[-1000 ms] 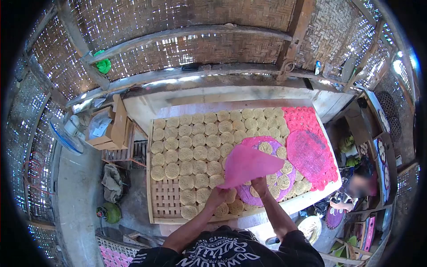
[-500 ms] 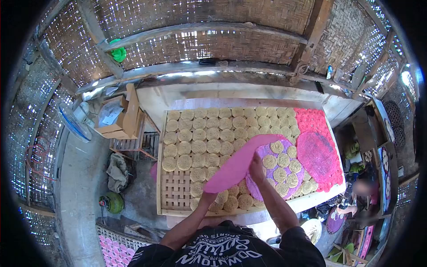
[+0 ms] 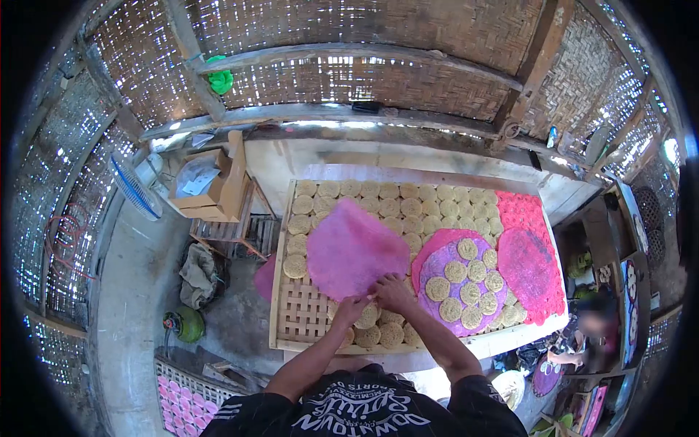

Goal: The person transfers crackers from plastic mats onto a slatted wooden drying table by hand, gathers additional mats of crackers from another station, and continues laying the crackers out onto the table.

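Observation:
A round pink sheet [image 3: 355, 251] is spread at a slant over the left-middle of a woven bamboo rack [image 3: 295, 320]. My left hand [image 3: 352, 309] pinches the sheet's near edge. Close beside it, my right hand [image 3: 392, 293] has its fingers bent over the same edge. Rows of tan, coiled, noodle-like discs [image 3: 389, 335] cover much of the rack, and the sheet hides some of them. To the right of my hands, several discs rest on a purple round sheet [image 3: 429, 266], which has a pink one partly under it.
Red-pink discs [image 3: 550, 291] fill the rack's right end, with another pink sheet [image 3: 524, 255] on them. At left stand a fan [image 3: 135, 188], a cardboard box [image 3: 231, 186] on a wooden stand and a green gas cylinder [image 3: 189, 325]. A person [image 3: 568, 357] sits at lower right.
My right hand has moved left, away from the purple sheet, to beside my left hand. The pink sheet has swung left and opened out flatter over the tan discs. The whole view has shifted slightly.

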The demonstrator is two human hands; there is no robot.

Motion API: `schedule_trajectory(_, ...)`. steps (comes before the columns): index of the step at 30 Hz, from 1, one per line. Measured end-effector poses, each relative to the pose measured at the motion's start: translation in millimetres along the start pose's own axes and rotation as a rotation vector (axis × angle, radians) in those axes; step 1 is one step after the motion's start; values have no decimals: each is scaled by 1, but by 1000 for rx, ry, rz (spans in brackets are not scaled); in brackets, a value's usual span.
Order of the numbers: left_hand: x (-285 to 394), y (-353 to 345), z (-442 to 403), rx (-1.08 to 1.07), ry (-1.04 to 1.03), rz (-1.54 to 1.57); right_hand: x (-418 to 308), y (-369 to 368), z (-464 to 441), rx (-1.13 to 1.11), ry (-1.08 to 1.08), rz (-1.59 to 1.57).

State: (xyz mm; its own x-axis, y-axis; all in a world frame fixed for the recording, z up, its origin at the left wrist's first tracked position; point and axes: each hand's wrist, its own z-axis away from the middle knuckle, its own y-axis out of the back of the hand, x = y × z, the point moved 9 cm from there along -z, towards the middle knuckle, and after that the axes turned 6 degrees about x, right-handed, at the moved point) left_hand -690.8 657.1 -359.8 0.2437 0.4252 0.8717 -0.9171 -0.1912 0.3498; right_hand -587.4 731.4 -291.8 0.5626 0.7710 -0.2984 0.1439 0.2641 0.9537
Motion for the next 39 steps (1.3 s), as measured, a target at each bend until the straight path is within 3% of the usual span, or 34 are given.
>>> schedule_trajectory(2, 2, 9, 8, 30, -19, 80, 4, 10, 4, 13, -13, -76)
schedule_trajectory(4, 3, 23, 16, -11, -110, 30, 29, 11, 17, 139, -175, -341)
schedule_trajectory(7, -11, 47, 35, -39, -102, 61, 79, 14, 50, 331, -575, -734)
schedule_trajectory(9, -26, 70, 41, -39, -38, 98, 107, 38, 84, 719, -768, -1002)
schedule_trajectory(10, -35, 85, 43, -34, 4, 110, 168, -3, 103, 793, -887, -1053)
schedule_trajectory(12, -50, 116, 43, 26, 34, 120, 186, 9, 129, 913, -987, -1159)
schedule_trajectory(14, -64, 143, 40, 138, 17, 122, 150, 48, 131, 818, -921, -1116)
schedule_trajectory(17, -67, 184, 29, 360, -62, -75, 125, 24, 126, 773, -782, -1270)
schedule_trajectory(19, -66, 202, 26, 488, -183, -112, 81, 11, 121, 635, -828, -1301)
schedule_trajectory(24, -39, 213, 25, 410, -78, -35, -49, -52, 63, 216, -687, -1545)
schedule_trajectory(26, -47, 214, 23, 420, -71, -26, -90, -76, 29, 158, -783, -1745)
schedule_trajectory(32, -59, 216, 39, 405, -16, -12, -92, -144, -32, 470, -1120, -2108)
schedule_trajectory(35, -71, 219, 49, 433, -4, -6, -86, -150, -49, 714, -1131, -2325)
schedule_trajectory(38, -86, 216, 45, 444, 21, 19, -76, -127, -40, 838, -1219, -2051)
schedule_trajectory(39, -80, 216, 47, 438, 17, 7, -65, -112, -39, 885, -1087, -1945)
